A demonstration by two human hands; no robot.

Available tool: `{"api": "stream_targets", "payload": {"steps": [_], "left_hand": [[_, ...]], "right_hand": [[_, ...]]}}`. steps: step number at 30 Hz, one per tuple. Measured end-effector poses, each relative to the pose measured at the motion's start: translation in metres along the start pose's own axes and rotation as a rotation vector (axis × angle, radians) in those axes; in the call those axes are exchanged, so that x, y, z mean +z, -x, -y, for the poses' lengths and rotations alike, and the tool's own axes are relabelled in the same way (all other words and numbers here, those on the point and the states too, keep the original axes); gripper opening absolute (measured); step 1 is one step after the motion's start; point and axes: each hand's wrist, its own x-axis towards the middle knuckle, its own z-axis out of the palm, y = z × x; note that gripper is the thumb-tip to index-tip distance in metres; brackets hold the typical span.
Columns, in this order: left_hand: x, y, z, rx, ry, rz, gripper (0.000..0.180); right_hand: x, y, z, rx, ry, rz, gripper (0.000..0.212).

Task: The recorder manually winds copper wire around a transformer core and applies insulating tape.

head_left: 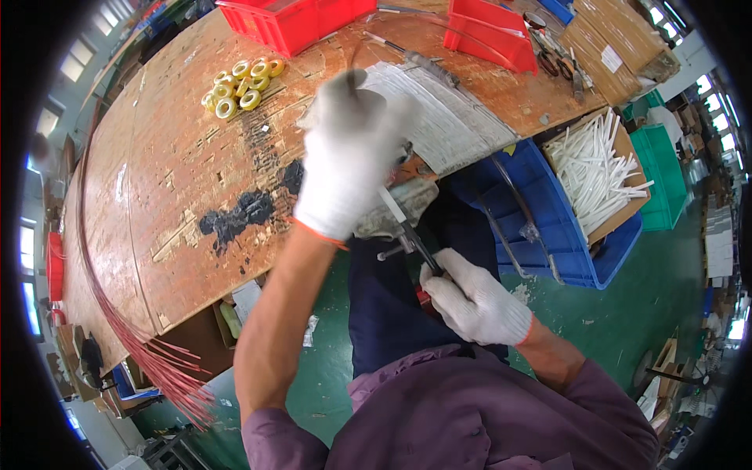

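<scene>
My left hand (pixel 345 157), in a white knit glove, is raised over the table's near edge. Motion smears its fingers, so whether it grips anything is hidden. In a matching glove, my right hand (pixel 478 301) is closed round a black rod-like piece (pixel 423 252) low in front of my lap. A white strip (pixel 393 205) runs up from that piece toward my left hand. Beside the strip, at the table edge, sits a worn metal clamp or vise (pixel 398 247) with a crossbar handle. The far end of the strip is hidden behind my left hand.
Yellowish tape rolls (pixel 243 84) lie on the worn wooden table (pixel 180 164). Red bins (pixel 298 22) stand at the back. A blue crate (pixel 576 254) and a box of white tubes (pixel 599 168) are at the right. Red rods (pixel 149 345) hang over the left edge.
</scene>
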Motion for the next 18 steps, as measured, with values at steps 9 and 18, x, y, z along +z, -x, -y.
{"api": "stream_targets", "payload": {"steps": [9, 18], "left_hand": [[0.013, 0.006, 0.029, 0.255, -0.558, -0.216, 0.038], [-0.006, 0.099, 0.035, 1.093, -0.549, -0.420, 0.065]], "right_hand": [[0.016, 0.086, -0.018, -0.001, -0.226, 0.086, 0.009], [0.033, 0.186, -0.073, 0.182, -0.465, 0.230, 0.008]]}}
